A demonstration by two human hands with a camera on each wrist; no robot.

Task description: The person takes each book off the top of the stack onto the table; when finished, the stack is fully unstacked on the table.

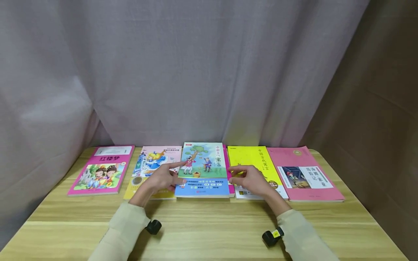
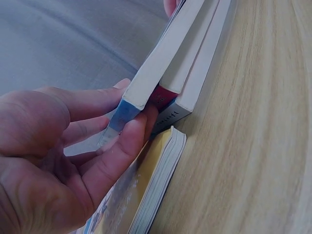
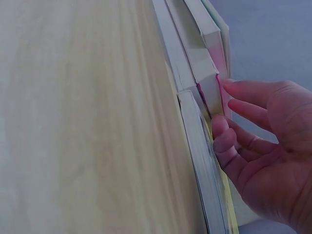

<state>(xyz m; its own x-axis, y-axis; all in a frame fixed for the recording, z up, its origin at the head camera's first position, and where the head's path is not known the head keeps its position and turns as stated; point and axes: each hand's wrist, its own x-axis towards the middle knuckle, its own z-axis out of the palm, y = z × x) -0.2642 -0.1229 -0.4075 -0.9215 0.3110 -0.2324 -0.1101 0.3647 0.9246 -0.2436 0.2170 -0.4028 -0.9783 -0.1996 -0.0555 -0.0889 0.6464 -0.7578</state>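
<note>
A stack of books lies at the middle of the table. Its top book (image 1: pixel 202 163) has a light green and blue cover with a tree and two figures. At its left edge my left hand (image 1: pixel 160 178) pinches it, thumb below and fingers above; in the left wrist view that edge is raised off the books beneath. A magenta-edged book (image 3: pixel 218 90) juts out on the right under the top book. Around its right edge are the curled fingers and thumb of my right hand (image 1: pixel 249 178). How firmly they press is hard to tell.
Left of the stack lie a pink and yellow book (image 1: pixel 153 159) and a magenta book (image 1: pixel 101 170). To the right, a yellow book (image 1: pixel 240 154) lies beside a pink book (image 1: pixel 307 194). A grey curtain (image 1: pixel 183 72) hangs behind the wooden table (image 1: pixel 209 232).
</note>
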